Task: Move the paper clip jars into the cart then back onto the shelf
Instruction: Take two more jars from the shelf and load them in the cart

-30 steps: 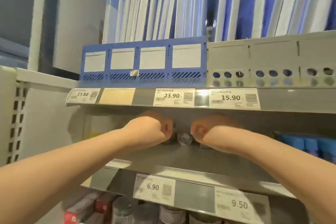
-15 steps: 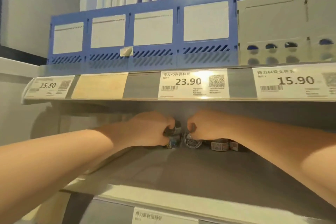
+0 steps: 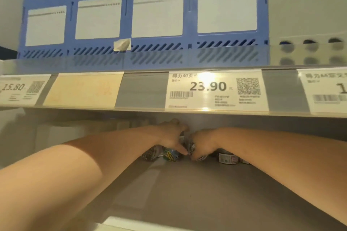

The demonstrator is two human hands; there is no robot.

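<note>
Four paper clip jars (image 3: 227,157) visible deep on the shelf (image 3: 206,193). Right hand (image 3: 203,143) curled round one, tilted; left hand (image 3: 171,135) over another, grip unclear. Two flanking.

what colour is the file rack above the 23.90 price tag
Blue file rack, with white label panels; the head view shows it best.

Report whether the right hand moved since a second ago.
Cannot tell: the camera moved closer. The right hand still grips a jar below the 23.90 tag, left of the labelled jar.
</note>
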